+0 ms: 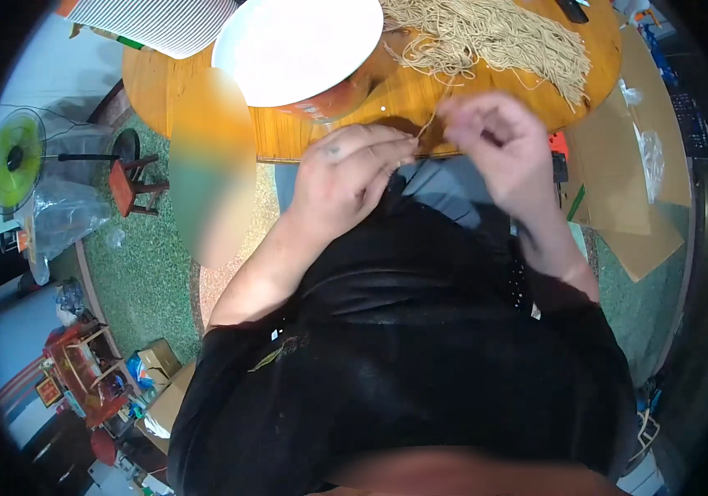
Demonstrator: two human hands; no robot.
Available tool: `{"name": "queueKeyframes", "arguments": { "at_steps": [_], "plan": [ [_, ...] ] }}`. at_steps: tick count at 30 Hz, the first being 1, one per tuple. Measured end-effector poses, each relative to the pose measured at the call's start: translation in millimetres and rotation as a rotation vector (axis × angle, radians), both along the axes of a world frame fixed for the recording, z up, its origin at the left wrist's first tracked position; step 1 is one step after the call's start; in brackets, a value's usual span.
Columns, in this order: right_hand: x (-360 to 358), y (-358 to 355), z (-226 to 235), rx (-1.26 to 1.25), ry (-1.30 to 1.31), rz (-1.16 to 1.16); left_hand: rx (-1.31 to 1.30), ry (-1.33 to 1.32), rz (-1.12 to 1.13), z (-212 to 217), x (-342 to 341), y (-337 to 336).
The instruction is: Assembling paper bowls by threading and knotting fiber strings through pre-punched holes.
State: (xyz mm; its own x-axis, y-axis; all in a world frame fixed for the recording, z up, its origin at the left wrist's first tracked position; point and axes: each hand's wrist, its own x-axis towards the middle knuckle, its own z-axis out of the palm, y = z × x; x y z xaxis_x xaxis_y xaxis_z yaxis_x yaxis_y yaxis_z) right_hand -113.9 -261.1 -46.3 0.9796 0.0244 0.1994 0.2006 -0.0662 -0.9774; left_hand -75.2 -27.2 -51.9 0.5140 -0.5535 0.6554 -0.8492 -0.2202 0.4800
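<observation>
At the table's near edge, my left hand (pixel 346 178) is closed, its fingertips pinching a thin tan cord (pixel 428 126). The cord runs up from those fingertips toward my right hand (pixel 503 145). That hand is slightly blurred; its thumb and fingers curl together at the cord. Beyond my hands lies a large heap of tan cords (pixel 495 41), many strands side by side with loose ends hanging toward me. To its left, a white oval tray (pixel 300 50) rests on a reddish container (pixel 333 103), covering most of it.
The wooden table (pixel 275 140) has a rounded outline. A striped stack (pixel 155 25) sits at its far left. Flattened cardboard (pixel 619 165) leans on the right. Left of the table are a small red stool (pixel 126 186) and a green fan (pixel 15 161). A blurred oval patch hides part of the table.
</observation>
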Motion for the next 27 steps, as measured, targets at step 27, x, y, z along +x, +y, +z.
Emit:
{"name": "queueKeyframes", "arguments": {
  "at_steps": [27],
  "plan": [
    [47.9, 12.0, 31.2, -0.386, -0.297, -0.088, -0.697, 0.407, -0.060, 37.7, -54.1, 64.2]
  ]
}}
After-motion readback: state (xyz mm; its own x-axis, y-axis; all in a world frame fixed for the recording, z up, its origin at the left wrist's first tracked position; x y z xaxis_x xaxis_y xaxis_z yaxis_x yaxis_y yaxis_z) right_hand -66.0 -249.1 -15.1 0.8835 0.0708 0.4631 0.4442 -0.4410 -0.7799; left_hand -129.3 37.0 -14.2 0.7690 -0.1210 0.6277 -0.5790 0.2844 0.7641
